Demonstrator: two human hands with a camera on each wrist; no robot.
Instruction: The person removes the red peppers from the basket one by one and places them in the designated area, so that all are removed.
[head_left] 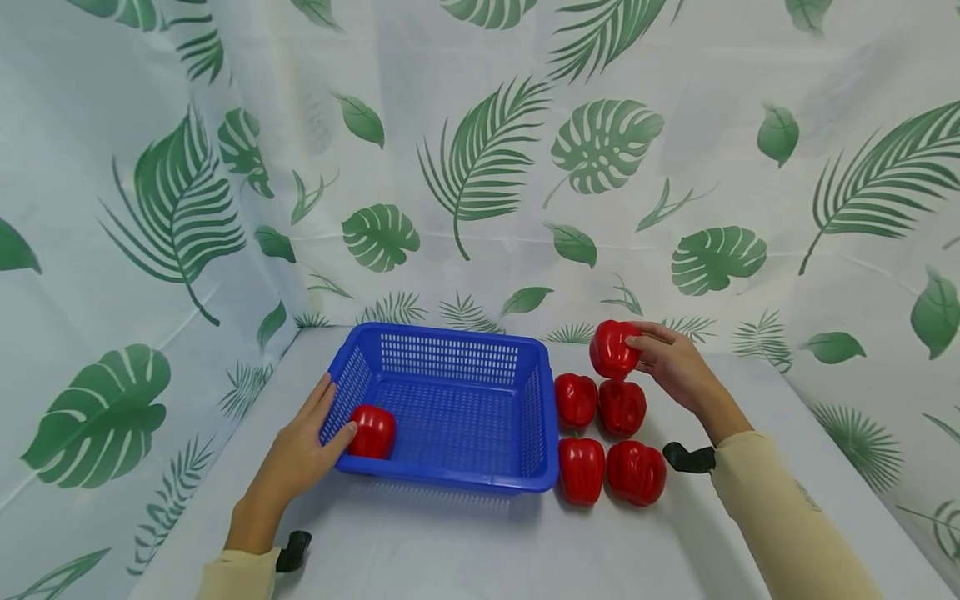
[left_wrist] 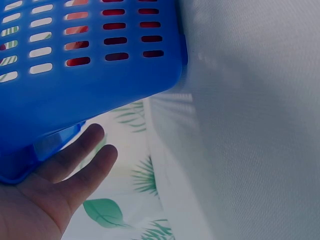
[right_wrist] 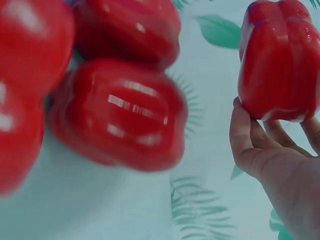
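A red bell pepper (head_left: 614, 350) is held up by my right hand (head_left: 678, 367), the thumb and fingers around one end; the right wrist view also shows this held pepper (right_wrist: 280, 62). Below it, several more bell peppers (head_left: 636, 472) lie close together on the table, right of a blue plastic basket (head_left: 450, 477). My left hand (head_left: 300, 450) rests at the basket's left rim, its thumb reaching over the edge near a bell pepper (head_left: 373, 431) inside. In the left wrist view, two fingers (left_wrist: 95, 170) look straight and spread beside the basket wall (left_wrist: 100, 85).
The basket stands on a white table (head_left: 420, 542) with perforated sides and base. Behind and beside the table hang white sheets printed with green leaves (head_left: 480, 167). A black strap end (head_left: 688, 457) sticks out at the right wrist, another (head_left: 293, 551) at the left.
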